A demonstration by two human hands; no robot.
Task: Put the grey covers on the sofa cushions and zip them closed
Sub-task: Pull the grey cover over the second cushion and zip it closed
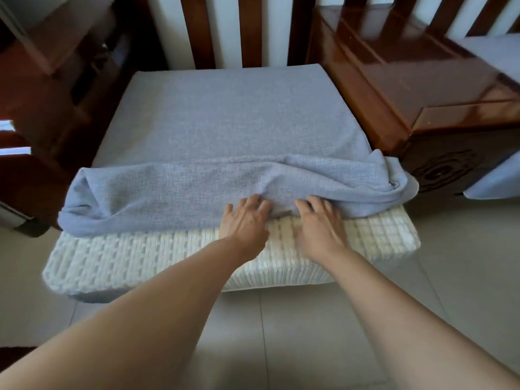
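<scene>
While both my hands, left (244, 220) and right (319, 220), clutch the bunched cover (219, 190), uneven pulling could snag it on the cushion (168, 257) corner.

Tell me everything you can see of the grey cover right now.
The grey cover is a woven, linen-like fabric, pulled over most of the cushion. Its far part lies smooth and flat; its near edge is bunched in loose folds, leaving the cushion's pale patterned front strip bare. The left hand and right hand touch that bunched edge near the middle. No zip shows.
</scene>
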